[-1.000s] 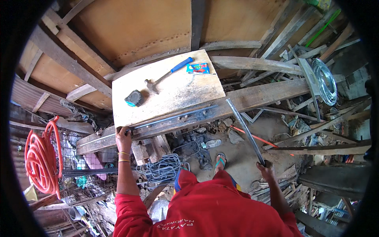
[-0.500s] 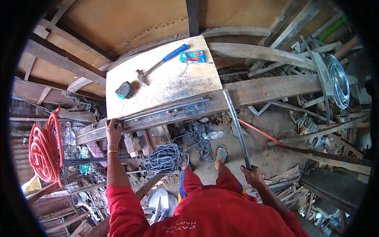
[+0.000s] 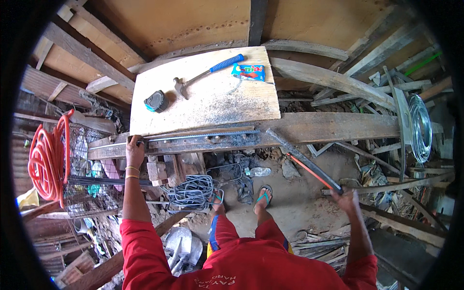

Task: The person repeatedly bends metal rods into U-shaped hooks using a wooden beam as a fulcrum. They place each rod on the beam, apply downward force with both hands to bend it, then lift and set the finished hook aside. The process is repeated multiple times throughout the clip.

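My left hand [image 3: 135, 153] is closed round the left part of a thin steel rebar [image 3: 203, 135], which lies along a thick wooden beam [image 3: 333, 126]. In my right hand [image 3: 344, 197] is the lower end of a long grey metal bar [image 3: 307, 162]. It slants up and left, its far end beside the beam near the rebar's right end. Behind the beam, a pale plywood board [image 3: 208, 108] carries a blue-handled claw hammer [image 3: 208, 72], a black and blue tape measure [image 3: 155, 101] and a blue snack packet [image 3: 249, 73].
Bent steel stirrups [image 3: 191, 192] are heaped below the beam. A coiled orange hose [image 3: 47, 162] hangs at left, a wire coil [image 3: 419, 128] at right. An orange-red rod [image 3: 311, 171] runs beside the bar. Shovels [image 3: 181, 246] lie near my legs; loose timber is at right.
My right hand has swung the metal bar outward to the right and up, so it slants more. My left hand stays on the rebar. The whole view has shifted slightly.
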Motion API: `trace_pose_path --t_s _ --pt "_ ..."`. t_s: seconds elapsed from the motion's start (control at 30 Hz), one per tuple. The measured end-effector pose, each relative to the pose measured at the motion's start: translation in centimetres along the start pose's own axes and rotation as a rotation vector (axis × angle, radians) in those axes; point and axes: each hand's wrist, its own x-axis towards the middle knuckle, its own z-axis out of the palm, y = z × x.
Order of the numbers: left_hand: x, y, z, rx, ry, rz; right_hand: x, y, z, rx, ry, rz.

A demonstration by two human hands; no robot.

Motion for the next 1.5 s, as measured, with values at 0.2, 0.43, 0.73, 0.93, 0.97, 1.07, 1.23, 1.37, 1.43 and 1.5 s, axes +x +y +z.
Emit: trace_pose_path --t_s 0.2,0.43,0.73,0.93,0.97,1.07,1.23,1.37,1.43,1.5 --pt "0.2 0.7 -0.2 0.003 -0.057 -0.042 9.8 0.8 -5.8 -0.217 0.114 -0.218" --pt "0.7 0.4 -0.1 0.037 -0.064 -0.002 16.4 0.6 -8.9 -0.202 0.103 -0.352" --pt "1.0 -0.2 0.1 0.072 -0.07 -0.077 17.9 -1.2 -10.9 -0.301 0.132 -0.425" --pt "1.0 0.4 -0.2 0.069 -0.082 -0.066 18.5 -2.8 -11.7 -0.305 0.072 -0.392" --pt "0.9 0.6 -0.3 0.055 -0.073 -0.047 18.7 -3.1 -12.0 -0.296 0.098 -0.429" --pt "0.7 1.0 -0.3 0.058 -0.074 -0.074 19.4 -3.9 -12.8 -0.307 0.083 -0.486" --pt "0.5 1.2 -0.2 0.061 -0.053 -0.088 19.8 -4.9 -13.3 -0.38 0.125 -0.53" --pt "0.5 1.3 -0.2 0.056 -0.05 -0.083 19.9 -5.2 -12.8 -0.308 0.051 -0.513" --pt "0.4 1.2 -0.2 0.055 -0.044 -0.087 19.8 -5.1 -12.4 -0.355 0.086 -0.533" --pt "0.3 1.1 0.0 0.064 -0.029 -0.091 19.4 -4.9 -11.9 -0.341 0.08 -0.491"
